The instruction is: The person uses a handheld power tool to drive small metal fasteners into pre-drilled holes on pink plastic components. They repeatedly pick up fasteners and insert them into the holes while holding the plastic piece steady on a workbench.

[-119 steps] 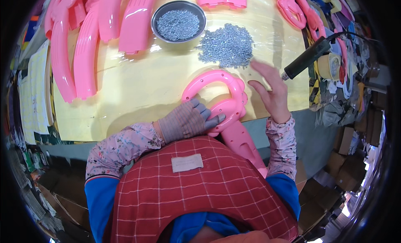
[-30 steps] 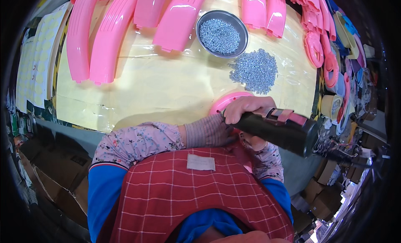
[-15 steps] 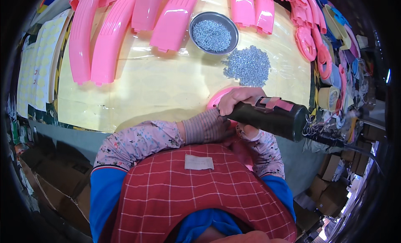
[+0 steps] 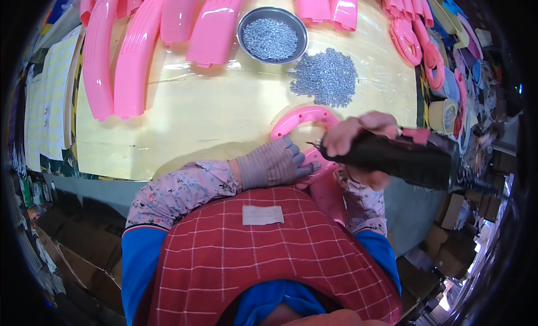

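Observation:
A pink plastic ring-shaped piece point(image 4: 305, 115) with small holes lies at the table's front edge, joined to or touching a pink part that runs down against the apron. My left hand point(image 4: 273, 162), in a grey fingerless glove, holds it down with its fingers across the near side. My right hand point(image 4: 358, 134) is wrapped round a black electric screwdriver point(image 4: 406, 158), slightly blurred. The screwdriver's bit points left, above the ring and apart from it. Just beyond the ring is a loose pile of small silver screws point(image 4: 326, 77).
A round metal bowl point(image 4: 302, 39) of screws stands behind the pile. Long curved pink plastic pieces point(image 4: 131, 74) lie along the far and left side. Pink ring-ended parts point(image 4: 406, 43) are heaped at far right, near a small tub point(image 4: 443, 116). Sticker sheets point(image 4: 50, 102) lie at left.
The screwdriver and my right hand have moved right, off the ring, and the tool has tilted from my left hand. More of the ring shows now. The view has shifted slightly.

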`<move>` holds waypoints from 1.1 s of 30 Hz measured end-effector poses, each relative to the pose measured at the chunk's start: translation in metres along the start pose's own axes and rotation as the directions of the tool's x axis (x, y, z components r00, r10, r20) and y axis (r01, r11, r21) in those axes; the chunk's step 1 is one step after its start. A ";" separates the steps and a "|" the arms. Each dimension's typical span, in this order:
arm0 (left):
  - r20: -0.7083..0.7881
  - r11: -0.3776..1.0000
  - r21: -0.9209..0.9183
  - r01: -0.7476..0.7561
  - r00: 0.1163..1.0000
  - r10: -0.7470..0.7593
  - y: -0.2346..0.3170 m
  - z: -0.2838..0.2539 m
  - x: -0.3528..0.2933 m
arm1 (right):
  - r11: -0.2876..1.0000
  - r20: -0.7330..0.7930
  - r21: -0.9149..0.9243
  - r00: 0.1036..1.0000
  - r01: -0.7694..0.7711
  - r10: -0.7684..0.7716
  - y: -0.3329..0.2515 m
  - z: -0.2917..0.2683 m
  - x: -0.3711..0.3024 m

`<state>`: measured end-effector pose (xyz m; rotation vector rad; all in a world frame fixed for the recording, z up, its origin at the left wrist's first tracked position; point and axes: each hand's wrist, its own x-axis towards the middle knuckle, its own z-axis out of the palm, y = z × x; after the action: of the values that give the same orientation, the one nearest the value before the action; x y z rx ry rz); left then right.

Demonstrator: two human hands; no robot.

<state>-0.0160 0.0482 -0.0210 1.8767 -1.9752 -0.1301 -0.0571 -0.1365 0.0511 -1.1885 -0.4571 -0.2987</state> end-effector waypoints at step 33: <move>-0.019 1.000 0.006 0.005 1.000 -0.005 -0.004 0.010 0.001 | 0.974 -0.252 -0.146 0.959 -0.174 0.133 -0.019 -0.001 -0.053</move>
<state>-0.0160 0.0446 -0.0309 1.8795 -1.9605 -0.1075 -0.1121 -0.1453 0.0400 -1.3241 -0.1276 -0.3463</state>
